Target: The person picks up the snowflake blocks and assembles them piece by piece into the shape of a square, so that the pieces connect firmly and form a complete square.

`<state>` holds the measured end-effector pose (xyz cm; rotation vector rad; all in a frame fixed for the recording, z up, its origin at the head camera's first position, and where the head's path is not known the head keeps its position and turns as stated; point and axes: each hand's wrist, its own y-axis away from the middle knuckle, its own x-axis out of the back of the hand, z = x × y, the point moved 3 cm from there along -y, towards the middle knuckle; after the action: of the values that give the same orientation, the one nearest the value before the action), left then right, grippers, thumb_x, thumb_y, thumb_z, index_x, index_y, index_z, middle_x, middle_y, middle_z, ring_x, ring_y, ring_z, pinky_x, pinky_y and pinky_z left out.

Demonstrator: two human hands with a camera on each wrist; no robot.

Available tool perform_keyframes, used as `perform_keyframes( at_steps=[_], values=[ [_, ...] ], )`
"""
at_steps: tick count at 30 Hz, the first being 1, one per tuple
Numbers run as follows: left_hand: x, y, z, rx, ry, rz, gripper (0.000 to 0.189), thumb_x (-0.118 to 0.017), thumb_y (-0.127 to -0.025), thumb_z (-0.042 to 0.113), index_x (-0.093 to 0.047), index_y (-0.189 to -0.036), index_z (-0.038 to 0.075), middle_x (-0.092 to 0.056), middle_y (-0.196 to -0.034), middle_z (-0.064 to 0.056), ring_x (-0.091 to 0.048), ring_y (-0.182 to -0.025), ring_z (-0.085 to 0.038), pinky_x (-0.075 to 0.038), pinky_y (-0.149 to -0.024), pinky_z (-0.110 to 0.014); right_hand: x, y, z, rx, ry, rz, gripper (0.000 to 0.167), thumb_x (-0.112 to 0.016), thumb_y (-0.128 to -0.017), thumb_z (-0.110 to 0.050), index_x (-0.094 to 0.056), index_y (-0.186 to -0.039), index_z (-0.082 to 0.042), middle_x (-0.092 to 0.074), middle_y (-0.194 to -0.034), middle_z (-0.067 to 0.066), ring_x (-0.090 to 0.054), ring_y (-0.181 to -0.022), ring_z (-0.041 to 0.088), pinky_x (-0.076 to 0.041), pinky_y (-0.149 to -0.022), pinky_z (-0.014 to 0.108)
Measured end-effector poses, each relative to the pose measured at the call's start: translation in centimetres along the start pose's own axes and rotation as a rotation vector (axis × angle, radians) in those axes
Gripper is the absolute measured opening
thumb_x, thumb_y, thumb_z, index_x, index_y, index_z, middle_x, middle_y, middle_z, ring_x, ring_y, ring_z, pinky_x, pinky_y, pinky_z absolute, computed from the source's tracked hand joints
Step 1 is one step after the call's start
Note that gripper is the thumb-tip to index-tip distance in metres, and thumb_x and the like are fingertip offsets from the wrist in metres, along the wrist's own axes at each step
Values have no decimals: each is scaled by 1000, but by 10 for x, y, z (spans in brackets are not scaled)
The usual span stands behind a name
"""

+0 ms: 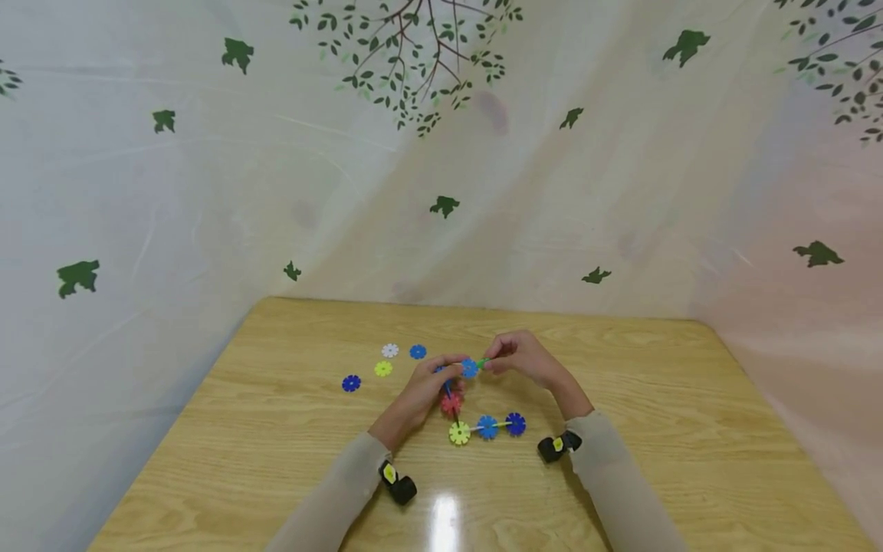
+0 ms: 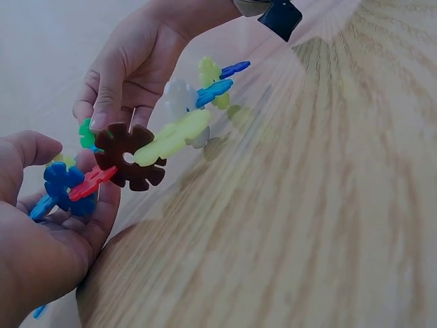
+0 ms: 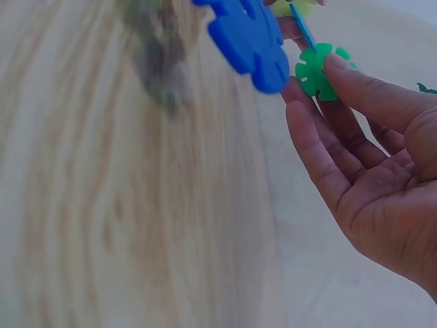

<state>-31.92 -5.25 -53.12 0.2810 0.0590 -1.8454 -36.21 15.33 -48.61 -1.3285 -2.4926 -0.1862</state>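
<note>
A chain of slotted, flower-shaped plastic discs curves between the hands. My left hand (image 1: 419, 389) grips its far end, fingers around a blue disc (image 2: 63, 179) beside a red one (image 2: 94, 180). Thumb and fingers of my right hand (image 1: 526, 360) pinch a green disc (image 3: 315, 76), which meets the edge of a light blue disc (image 1: 469, 369) at the left fingertips. Toward me the chain runs through a brown disc (image 2: 113, 145) and a yellow disc (image 1: 459, 434), then right through a blue disc (image 1: 487, 427) to a dark blue disc (image 1: 515, 424).
Loose discs lie left of the hands on the wooden table (image 1: 276, 429): white (image 1: 390, 350), blue (image 1: 418, 351), yellow (image 1: 383, 369) and dark blue (image 1: 351, 383). A pale curtain (image 1: 345, 230) with leaf prints hangs behind the table's back edge.
</note>
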Motion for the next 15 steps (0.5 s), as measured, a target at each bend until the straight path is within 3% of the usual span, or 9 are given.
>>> perform_keyframes(
  at_steps=[8,15],
  values=[
    [-1,1,5,-16,13,-91,41,-55,-106,13,-52,-141,-9,-66,-89,2,-64,-83,-8,-58,-78,-22,-3,-1,-3,22,-1,51,5,-71,-90,5,-72,-93,8,-73,-93,18,-71,-81,30,-63,-76,40],
    [-2,4,8,-24,1,-119,40,-48,-107,7,-47,-142,-13,-65,-92,4,-64,-87,-6,-56,-81,-20,-11,-4,-4,4,-5,151,5,-72,-87,10,-71,-83,7,-73,-84,13,-72,-74,22,-64,-71,39]
  ],
)
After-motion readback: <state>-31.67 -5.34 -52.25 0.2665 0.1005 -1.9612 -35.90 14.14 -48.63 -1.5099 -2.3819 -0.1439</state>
